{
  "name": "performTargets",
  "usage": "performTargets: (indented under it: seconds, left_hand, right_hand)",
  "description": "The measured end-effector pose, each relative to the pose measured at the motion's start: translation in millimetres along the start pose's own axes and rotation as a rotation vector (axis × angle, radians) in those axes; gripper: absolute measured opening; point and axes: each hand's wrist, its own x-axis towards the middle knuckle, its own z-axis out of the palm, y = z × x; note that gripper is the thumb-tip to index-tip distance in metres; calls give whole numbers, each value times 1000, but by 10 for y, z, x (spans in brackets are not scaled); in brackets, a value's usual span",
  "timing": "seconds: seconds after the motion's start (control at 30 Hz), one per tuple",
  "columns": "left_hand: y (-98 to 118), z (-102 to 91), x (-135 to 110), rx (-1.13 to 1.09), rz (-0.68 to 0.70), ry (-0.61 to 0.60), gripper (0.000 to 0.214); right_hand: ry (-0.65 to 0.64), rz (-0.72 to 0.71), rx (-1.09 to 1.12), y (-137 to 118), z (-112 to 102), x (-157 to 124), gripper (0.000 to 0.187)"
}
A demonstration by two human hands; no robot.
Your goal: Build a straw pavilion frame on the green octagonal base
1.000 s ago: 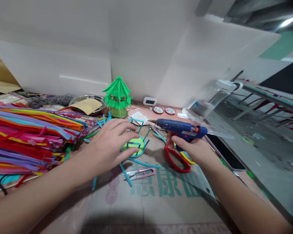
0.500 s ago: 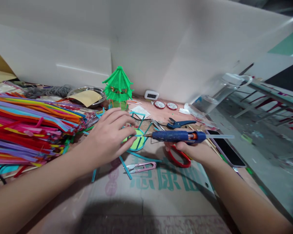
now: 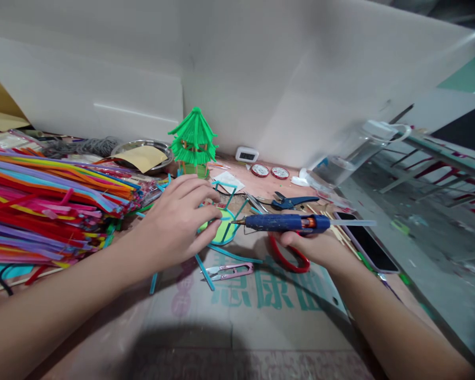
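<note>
My right hand [image 3: 306, 245] is wrapped around a blue hot glue gun [image 3: 279, 222], held level with a clear glue stick out of its back end. The nozzle points left, close to a light-green disc [image 3: 224, 231] crossed by blue pipe cleaners. Over the disc's left side, my left hand [image 3: 186, 219] has its fingers curled and its fingertips drawn together at a blue pipe cleaner [image 3: 225, 220]; the hand hides part of the grip. Red-handled scissors [image 3: 291, 256] lie under the right hand. Pink thread snips [image 3: 231, 271] rest in front of the disc.
A pile of coloured pipe cleaners [image 3: 51, 211] covers the left. Behind stand a green pagoda model [image 3: 195, 140] and a metal bowl [image 3: 164, 158]. Blue pliers [image 3: 295, 201], a phone [image 3: 368, 243] and a clear water bottle [image 3: 350, 153] are on the right, near the table's edge.
The glue gun has shifted slightly left, its nozzle now nearer the left fingertips and the disc. The left hand keeps almost the same pose.
</note>
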Motion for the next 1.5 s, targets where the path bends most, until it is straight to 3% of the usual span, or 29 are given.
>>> performTargets:
  seconds: [0.2,0.9,1.5]
  left_hand:
    - [7,4,5,-4,-4,3,16]
    - [10,3,5,0,-16,-3,16]
    - [9,0,9,-6,10,2,18]
  right_hand:
    - [42,75,13,26,1,-3,51]
    - [110,7,-56,-3,13,-5,51]
    - [102,71,-101,-1,-34,-2,44]
